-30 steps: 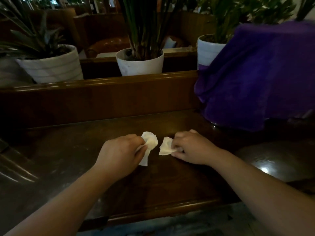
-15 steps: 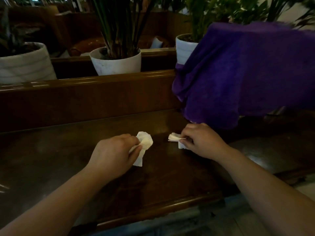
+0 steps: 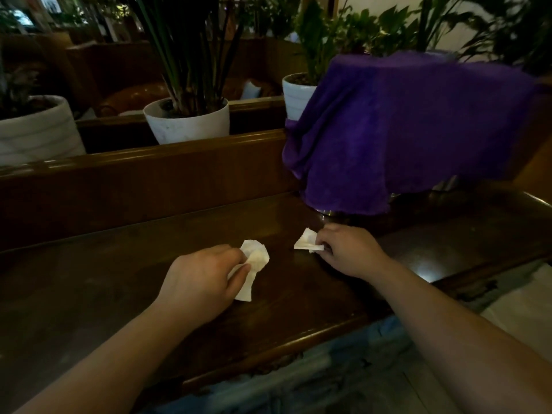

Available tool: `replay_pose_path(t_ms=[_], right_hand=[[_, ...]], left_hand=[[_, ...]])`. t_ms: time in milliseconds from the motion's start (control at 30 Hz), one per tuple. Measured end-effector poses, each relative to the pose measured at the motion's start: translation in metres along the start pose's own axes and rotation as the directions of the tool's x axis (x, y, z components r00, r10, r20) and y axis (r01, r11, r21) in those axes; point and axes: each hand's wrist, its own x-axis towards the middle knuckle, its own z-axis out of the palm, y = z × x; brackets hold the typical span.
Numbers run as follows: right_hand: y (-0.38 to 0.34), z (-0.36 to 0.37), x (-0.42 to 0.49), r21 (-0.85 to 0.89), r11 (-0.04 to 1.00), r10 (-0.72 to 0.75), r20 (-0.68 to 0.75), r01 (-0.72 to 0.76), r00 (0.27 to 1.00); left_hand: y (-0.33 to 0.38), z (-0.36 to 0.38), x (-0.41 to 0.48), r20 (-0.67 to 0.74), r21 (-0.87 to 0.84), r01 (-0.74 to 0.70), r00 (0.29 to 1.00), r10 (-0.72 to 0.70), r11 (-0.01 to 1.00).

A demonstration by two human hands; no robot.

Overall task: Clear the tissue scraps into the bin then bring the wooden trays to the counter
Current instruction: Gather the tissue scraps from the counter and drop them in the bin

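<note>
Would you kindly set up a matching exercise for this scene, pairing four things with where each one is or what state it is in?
Things:
1. left hand
2. right hand
3. purple cloth
4. middle white plant pot

Places or states:
A. draped over something at the table's far right
B. pinching a small flat tissue scrap against the table
C. standing behind the wooden ledge
D. closed on a crumpled tissue wad

Pairs: 1-D, 2-B, 3-A, 4-C
</note>
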Motion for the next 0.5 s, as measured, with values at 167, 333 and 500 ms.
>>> replay_pose_path(t_ms=[167, 333, 500], right_hand=[[-0.017, -0.010, -0.039, 0.061, 0.996, 0.077, -0.085, -0.072, 0.993], [-0.043, -0.023, -0.095, 0.255, 0.946, 0.239, -0.131, -0.200, 0.962], [-0.079, -0.023, -0.182, 0.529, 0.753, 0.520, -0.114, -0.391, 0.846]], left_hand=[[0.005, -0.012, -0.019, 0.025, -0.034, -0.013, 1.000, 0.014, 0.999], [0.013, -0.015, -0.049, 0.043, -0.082, -0.058, 0.997, 0.061, 0.995], [0.037, 0.006, -0.081, 0.058, -0.200, -0.136, 0.987, 0.151, 0.970]])
